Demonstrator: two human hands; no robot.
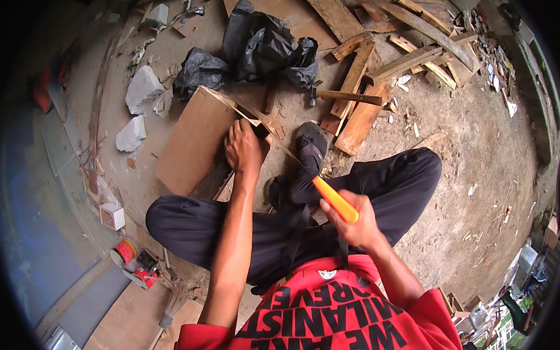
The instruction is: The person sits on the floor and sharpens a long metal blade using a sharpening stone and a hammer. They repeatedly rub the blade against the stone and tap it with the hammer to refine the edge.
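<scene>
My left hand is closed over the upper right edge of a brown plywood box, which stands tilted on the ground beyond my left knee. Its inside is mostly hidden. In my right fist is the orange handle of a handsaw. The blade looks thin, seen nearly edge-on, and runs up and left toward the box's right end; whether it touches the wood I cannot tell. My legs in dark trousers are crossed below, with a dark shoe just right of the blade.
Beyond the box lie a crumpled black plastic bag and a hammer on loose boards. Scrap timber is piled at the far right. White broken blocks lie left; a red-yellow can stands near lower left.
</scene>
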